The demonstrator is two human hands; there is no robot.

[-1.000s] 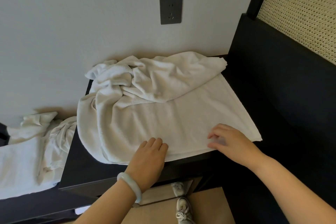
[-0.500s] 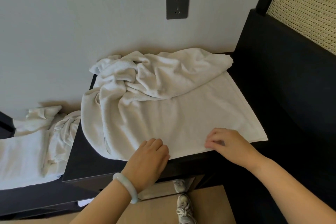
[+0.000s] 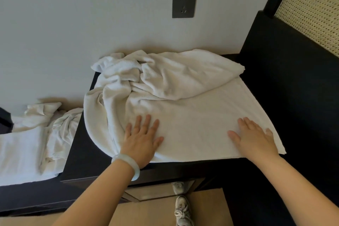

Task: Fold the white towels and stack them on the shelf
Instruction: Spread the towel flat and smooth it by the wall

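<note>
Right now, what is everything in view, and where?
flat towel: one, white, spread on the table's near part
crumpled towel: count unclear, white, bunched at the table's back
towel heap: count unclear, white, lower surface left of table
table: one, dark, against the wall
socket: one, grey, wall above table
woven panel: one, beige, upper right
shoe: one clear, pale, floor below
bracelet: one, pale, left wrist
left hand: one, flat on the flat towel's left part
right hand: one, flat on its right part

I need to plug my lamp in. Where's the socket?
In the head view, the socket is on the wall, top centre, above the crumpled white towel.
</note>
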